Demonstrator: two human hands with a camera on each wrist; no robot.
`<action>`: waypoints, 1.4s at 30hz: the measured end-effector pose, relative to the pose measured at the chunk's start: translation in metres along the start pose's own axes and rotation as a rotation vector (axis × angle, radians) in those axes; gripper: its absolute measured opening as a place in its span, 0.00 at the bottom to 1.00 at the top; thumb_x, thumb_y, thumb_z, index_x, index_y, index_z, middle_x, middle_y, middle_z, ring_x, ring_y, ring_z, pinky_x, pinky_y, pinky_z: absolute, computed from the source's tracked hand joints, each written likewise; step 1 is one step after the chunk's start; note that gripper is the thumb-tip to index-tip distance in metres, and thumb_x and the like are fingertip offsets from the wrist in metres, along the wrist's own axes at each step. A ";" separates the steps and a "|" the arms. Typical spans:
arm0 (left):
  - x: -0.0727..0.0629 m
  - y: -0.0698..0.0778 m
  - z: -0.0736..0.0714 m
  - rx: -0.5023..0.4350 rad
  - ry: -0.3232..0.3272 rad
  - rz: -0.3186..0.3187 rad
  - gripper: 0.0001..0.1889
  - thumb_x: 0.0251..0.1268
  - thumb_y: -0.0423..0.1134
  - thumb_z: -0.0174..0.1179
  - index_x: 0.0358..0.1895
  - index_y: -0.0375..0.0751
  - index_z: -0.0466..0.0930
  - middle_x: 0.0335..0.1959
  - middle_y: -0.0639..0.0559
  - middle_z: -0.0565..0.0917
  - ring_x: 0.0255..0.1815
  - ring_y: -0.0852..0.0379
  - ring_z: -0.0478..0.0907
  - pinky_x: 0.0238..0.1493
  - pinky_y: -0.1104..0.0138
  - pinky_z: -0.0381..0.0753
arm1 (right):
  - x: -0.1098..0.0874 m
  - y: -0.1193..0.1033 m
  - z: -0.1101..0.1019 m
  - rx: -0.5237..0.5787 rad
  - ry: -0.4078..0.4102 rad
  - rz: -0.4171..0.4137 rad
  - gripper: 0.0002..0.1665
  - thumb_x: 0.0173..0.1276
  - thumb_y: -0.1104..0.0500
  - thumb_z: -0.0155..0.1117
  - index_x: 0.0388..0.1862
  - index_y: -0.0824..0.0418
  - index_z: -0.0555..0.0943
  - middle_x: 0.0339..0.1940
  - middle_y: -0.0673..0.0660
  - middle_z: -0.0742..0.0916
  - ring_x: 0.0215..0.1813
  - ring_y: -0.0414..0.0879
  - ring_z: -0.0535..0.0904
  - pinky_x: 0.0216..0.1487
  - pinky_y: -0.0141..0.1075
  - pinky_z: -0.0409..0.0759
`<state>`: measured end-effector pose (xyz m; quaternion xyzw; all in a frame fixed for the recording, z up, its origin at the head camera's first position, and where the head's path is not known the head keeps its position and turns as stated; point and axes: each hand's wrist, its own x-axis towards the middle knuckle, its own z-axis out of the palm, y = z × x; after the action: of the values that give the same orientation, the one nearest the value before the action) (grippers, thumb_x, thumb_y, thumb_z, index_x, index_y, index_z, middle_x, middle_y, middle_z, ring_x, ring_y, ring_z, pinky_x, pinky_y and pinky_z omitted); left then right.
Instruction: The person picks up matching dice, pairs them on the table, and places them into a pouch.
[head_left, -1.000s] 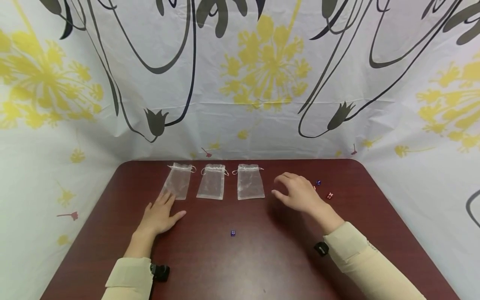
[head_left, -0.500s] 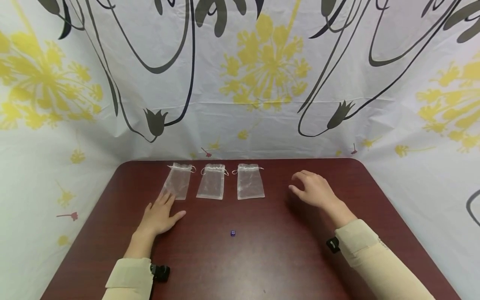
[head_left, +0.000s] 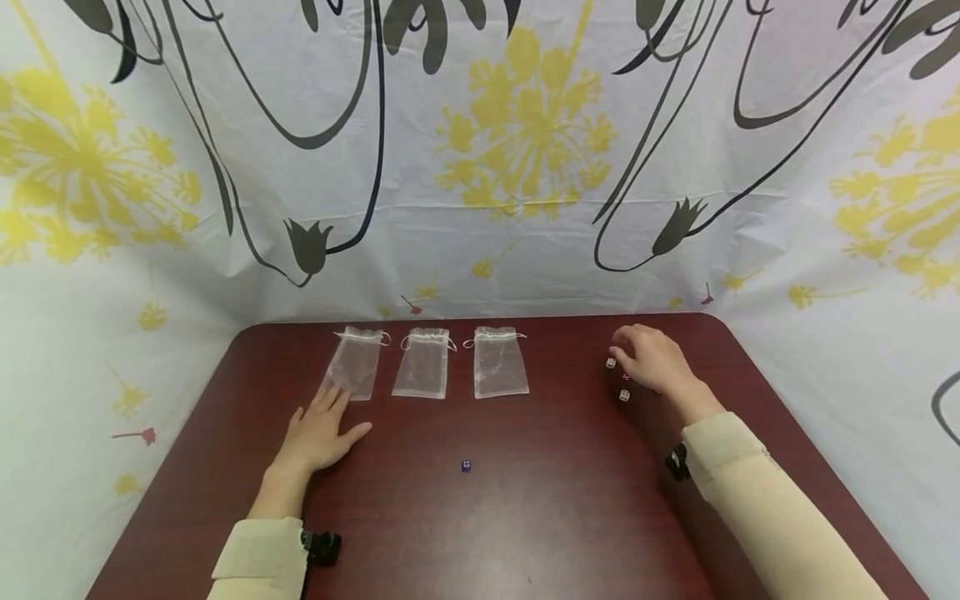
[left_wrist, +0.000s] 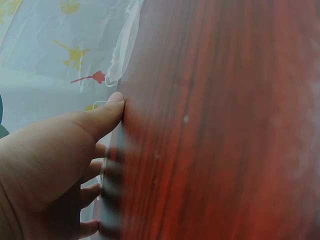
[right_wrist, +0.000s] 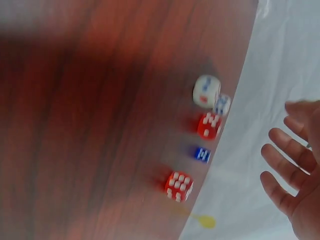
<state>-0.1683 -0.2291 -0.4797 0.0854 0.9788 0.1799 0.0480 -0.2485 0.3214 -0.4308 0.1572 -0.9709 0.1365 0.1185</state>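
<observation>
My left hand (head_left: pixel 315 433) lies flat near the table's left side, fingers straight and thumb spread. Its fingertips rest on the lower end of the leftmost sheer drawstring pouch (head_left: pixel 357 362). At the back right, my right hand (head_left: pixel 660 362) hovers over a small group of dice, holding nothing, its fingers loosely bent. Beside its thumb show a white die (head_left: pixel 624 396), another white die (head_left: pixel 611 363) and a red die (head_left: pixel 626 377). The right wrist view also has a blue die (right_wrist: pixel 202 154) and a second red die (right_wrist: pixel 179 186); from the head, the hand mostly hides these.
Two more sheer pouches, a middle one (head_left: pixel 422 364) and a right one (head_left: pixel 500 363), lie flat in the same row. One blue die (head_left: pixel 466 466) sits alone mid-table. Behind the reddish-brown table (head_left: pixel 525 533) hangs a patterned white cloth (head_left: pixel 450 250).
My right hand has moved right and a little farther back, onto the dice group. White and red dice now show at its left, while others became covered. The left hand stays still.
</observation>
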 end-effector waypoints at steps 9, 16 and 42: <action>0.000 0.000 -0.001 0.001 -0.001 -0.003 0.42 0.73 0.58 0.56 0.77 0.30 0.57 0.79 0.30 0.52 0.80 0.31 0.46 0.71 0.30 0.44 | 0.001 0.027 0.000 -0.023 -0.077 0.070 0.12 0.71 0.64 0.62 0.50 0.68 0.84 0.43 0.65 0.87 0.46 0.64 0.83 0.45 0.61 0.79; -0.001 -0.001 -0.001 -0.001 0.003 -0.006 0.42 0.74 0.58 0.56 0.78 0.30 0.57 0.79 0.30 0.52 0.80 0.31 0.46 0.71 0.30 0.44 | -0.004 0.037 0.007 -0.049 -0.111 0.122 0.15 0.71 0.59 0.64 0.50 0.68 0.84 0.44 0.67 0.87 0.46 0.66 0.83 0.44 0.62 0.79; -0.003 0.001 0.002 -0.006 0.006 -0.002 0.42 0.74 0.57 0.57 0.77 0.30 0.57 0.79 0.30 0.53 0.80 0.31 0.46 0.71 0.30 0.44 | -0.011 0.045 0.000 -0.038 -0.148 0.106 0.07 0.69 0.60 0.67 0.41 0.63 0.87 0.28 0.54 0.85 0.34 0.55 0.83 0.37 0.58 0.80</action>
<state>-0.1651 -0.2282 -0.4812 0.0837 0.9785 0.1831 0.0456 -0.2531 0.3657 -0.4439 0.1132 -0.9863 0.1121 0.0420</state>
